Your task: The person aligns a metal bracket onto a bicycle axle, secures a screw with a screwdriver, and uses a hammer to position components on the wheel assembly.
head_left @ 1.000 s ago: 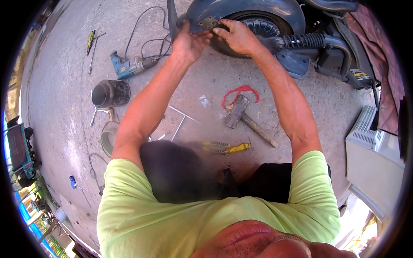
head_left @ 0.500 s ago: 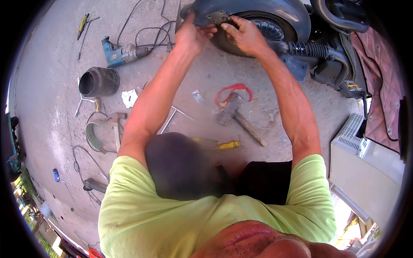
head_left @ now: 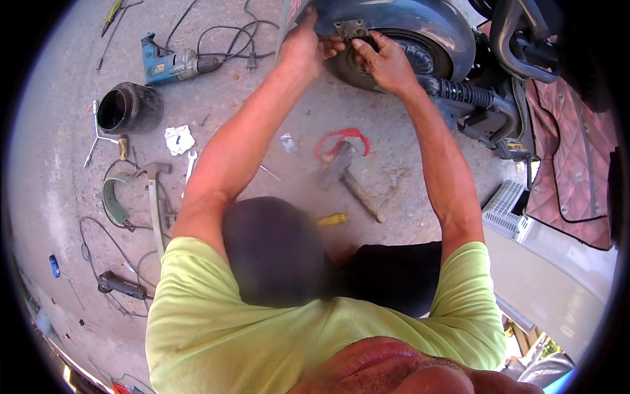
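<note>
A grey-blue fender (head_left: pixel 426 18) curves over a wheel (head_left: pixel 411 51) at the far side. Against the fender's lower edge is a small metal plate with holes (head_left: pixel 351 28). My right hand (head_left: pixel 392 64) pinches at the plate's lower right corner with thumb and fingers; whether anything small is between them is hidden. My left hand (head_left: pixel 307 49) is just left of the plate, its fingers apart. One of its fingers reaches up along the fender's left end, while the others point toward the plate.
Left on the concrete lie a corded drill (head_left: pixel 174 64), a black cylinder (head_left: pixel 131 108), a claw hammer (head_left: pixel 156 197), a wrench (head_left: pixel 190 167) and an angle grinder (head_left: pixel 121 284). A sledgehammer (head_left: pixel 354 184) and yellow-handled tool (head_left: pixel 332 218) lie before me. Right are a shock absorber (head_left: pixel 466 95) and white appliance (head_left: pixel 545 262).
The view has shifted, so the floor tools appear farther left. Both hands have moved slightly right in the picture and stay by the metal plate. The left fingers remain apart.
</note>
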Action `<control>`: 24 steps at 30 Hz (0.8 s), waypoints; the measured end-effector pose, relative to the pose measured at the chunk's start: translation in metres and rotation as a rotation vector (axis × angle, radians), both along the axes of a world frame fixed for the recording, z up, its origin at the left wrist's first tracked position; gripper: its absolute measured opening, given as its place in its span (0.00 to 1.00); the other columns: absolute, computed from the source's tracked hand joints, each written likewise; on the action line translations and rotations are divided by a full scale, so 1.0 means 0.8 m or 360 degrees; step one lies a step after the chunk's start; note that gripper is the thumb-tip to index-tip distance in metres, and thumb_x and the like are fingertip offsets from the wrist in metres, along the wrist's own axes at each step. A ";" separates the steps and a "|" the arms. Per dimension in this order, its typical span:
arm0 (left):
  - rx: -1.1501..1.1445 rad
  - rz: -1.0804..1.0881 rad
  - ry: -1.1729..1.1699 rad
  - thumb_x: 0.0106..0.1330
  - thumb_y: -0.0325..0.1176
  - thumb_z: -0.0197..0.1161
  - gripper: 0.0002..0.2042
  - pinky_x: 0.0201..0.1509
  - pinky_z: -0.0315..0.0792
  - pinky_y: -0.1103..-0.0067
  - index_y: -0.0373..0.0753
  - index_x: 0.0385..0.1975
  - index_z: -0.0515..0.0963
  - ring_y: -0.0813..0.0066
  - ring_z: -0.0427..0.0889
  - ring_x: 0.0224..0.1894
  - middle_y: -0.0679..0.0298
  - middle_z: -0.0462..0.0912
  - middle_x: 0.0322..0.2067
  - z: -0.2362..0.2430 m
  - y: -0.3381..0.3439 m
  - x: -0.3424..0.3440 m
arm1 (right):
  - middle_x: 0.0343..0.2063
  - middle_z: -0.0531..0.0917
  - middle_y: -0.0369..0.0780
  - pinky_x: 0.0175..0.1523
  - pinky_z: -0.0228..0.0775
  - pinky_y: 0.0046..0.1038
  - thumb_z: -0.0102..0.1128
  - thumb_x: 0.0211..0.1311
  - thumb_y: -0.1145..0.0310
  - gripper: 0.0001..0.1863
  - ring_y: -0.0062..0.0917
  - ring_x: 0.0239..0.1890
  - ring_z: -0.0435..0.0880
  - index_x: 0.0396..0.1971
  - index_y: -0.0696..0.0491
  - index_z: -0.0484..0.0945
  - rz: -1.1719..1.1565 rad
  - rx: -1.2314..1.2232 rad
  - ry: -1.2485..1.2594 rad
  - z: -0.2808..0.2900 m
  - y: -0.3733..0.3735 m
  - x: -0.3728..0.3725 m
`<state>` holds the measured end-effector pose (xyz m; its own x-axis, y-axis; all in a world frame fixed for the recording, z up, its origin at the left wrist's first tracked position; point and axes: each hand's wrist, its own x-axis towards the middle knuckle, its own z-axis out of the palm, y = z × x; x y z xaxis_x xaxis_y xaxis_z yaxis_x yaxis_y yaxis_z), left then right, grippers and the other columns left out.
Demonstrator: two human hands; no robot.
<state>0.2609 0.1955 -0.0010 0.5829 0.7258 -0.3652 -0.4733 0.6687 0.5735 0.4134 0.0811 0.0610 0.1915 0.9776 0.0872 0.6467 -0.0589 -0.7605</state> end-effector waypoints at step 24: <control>0.0573 -0.0169 0.0510 0.79 0.60 0.41 0.33 0.55 0.73 0.64 0.34 0.62 0.72 0.64 0.83 0.48 0.51 0.84 0.46 0.012 0.010 -0.040 | 0.37 0.85 0.58 0.51 0.74 0.49 0.52 0.70 0.41 0.31 0.56 0.45 0.84 0.42 0.58 0.83 -0.0040 -0.0312 -0.0709 0.034 0.005 -0.069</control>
<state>0.2289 0.2037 0.0083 0.5599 0.7815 -0.2753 -0.1754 0.4365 0.8824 0.3584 0.0851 0.0879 0.2012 0.9794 -0.0193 0.9033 -0.1932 -0.3830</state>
